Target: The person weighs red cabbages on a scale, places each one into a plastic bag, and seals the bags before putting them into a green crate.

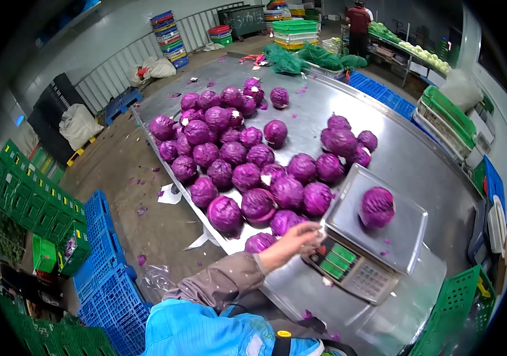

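Note:
My left hand reaches over the table beside the near left edge of a digital scale. Its fingers are loosely bent and apart, and I see nothing held in them. On the scale's metal pan sits one red cabbage, toward the right side. The green display faces me. Several more red cabbages lie in a large heap left of the scale, with a smaller group behind it. One red cabbage is partly hidden by my left hand and wrist. My right hand is out of view.
The steel table carries green netting at its far end. Blue crates and green crates stand at left, another green crate at near right. A person stands far back by a vegetable-laden table.

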### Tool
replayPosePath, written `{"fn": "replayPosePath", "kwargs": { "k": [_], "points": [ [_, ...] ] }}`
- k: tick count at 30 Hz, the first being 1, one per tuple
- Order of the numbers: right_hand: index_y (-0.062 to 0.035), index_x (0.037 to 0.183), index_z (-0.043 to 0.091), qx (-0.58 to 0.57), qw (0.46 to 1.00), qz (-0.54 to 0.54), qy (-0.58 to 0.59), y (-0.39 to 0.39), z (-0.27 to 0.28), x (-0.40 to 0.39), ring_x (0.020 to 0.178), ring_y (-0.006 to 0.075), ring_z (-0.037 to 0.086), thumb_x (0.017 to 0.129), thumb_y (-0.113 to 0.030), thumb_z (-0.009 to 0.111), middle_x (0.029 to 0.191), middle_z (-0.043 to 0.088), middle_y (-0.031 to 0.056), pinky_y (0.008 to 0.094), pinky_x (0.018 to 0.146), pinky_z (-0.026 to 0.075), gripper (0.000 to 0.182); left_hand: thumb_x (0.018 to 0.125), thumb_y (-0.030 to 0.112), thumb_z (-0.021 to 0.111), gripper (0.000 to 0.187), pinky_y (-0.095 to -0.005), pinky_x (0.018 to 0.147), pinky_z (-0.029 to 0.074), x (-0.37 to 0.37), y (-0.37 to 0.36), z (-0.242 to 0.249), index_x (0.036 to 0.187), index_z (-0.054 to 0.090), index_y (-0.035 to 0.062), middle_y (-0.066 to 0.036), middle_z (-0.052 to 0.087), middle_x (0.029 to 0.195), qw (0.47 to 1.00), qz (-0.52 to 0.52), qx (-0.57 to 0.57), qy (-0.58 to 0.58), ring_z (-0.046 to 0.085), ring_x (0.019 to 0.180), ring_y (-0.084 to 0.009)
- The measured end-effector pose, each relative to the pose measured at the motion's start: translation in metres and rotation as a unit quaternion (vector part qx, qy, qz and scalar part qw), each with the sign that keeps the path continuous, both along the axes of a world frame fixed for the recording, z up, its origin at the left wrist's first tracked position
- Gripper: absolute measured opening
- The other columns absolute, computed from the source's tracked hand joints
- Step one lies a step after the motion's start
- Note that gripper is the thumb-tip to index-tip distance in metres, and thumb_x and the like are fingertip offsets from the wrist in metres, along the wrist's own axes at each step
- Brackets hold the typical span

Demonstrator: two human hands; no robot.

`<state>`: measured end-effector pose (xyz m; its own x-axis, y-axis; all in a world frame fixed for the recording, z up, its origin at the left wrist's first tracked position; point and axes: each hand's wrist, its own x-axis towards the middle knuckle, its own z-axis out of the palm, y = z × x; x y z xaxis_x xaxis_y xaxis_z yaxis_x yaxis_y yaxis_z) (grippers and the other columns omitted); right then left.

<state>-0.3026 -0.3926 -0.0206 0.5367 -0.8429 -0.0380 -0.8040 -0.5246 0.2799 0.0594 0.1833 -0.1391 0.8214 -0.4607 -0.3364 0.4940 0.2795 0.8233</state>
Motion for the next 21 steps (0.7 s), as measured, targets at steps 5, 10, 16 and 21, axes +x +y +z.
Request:
{"fn": "replayPosePath", "kwargs": {
  "k": [5, 10, 16, 21],
  "points": [
    [-0.0042, 0.124, 0.046, 0.112, 0.951, 0.020, -0.287, 0.107, -0.001, 0.139, 0.101, 0.0234, 0.056, 0.085, -0.038, 0.051, 0.115, 0.055, 0.0202, 0.0324, 0.090, 0.039, 0.052, 0.087, 0.015, 0.053, 0.026, -0.0264, 0.074, 0.049, 0.089, 0.124, -0.004, 0.112, 0.050, 0.0067, -0.007, 0.055, 0.104, 0.979, 0.184, 0.049, -0.073, 0.057, 0.083, -0.0136],
    [-0.0079, 0.135, 0.030, 0.291, 0.832, 0.286, -0.375, 0.246, -0.042, 0.320, 0.115, 0.0234, 0.042, 0.071, -0.007, 0.058, 0.133, 0.037, 0.0113, 0.0329, 0.094, 0.034, 0.069, 0.087, 0.015, 0.054, 0.027, -0.0239, 0.071, 0.046, 0.174, 0.209, -0.019, 0.112, 0.051, 0.0058, -0.004, 0.056, 0.098, 0.946, 0.235, 0.170, -0.141, 0.054, 0.085, -0.0117],
    [-0.0116, 0.137, 0.024, 0.420, 0.796, 0.178, -0.399, 0.346, -0.079, 0.413, 0.109, 0.0246, 0.044, 0.066, -0.016, 0.066, 0.126, 0.037, 0.0152, 0.0315, 0.089, 0.040, 0.082, 0.077, 0.004, 0.059, 0.028, -0.0273, 0.072, 0.045, 0.230, 0.276, -0.002, 0.104, 0.053, 0.0018, -0.009, 0.055, 0.095, 0.774, 0.369, 0.338, -0.388, 0.055, 0.084, -0.0172],
    [-0.0092, 0.137, 0.023, 0.446, 0.775, 0.023, -0.447, 0.338, -0.090, 0.422, 0.114, 0.0253, 0.040, 0.077, -0.035, 0.064, 0.130, 0.034, 0.0126, 0.0316, 0.093, 0.036, 0.077, 0.063, 0.024, 0.073, 0.075, -0.0445, 0.097, 0.028, 0.252, 0.369, 0.002, 0.126, 0.035, 0.0066, -0.019, 0.034, 0.121, 0.563, 0.390, 0.605, -0.405, 0.033, 0.114, -0.0365]
  ]
}}
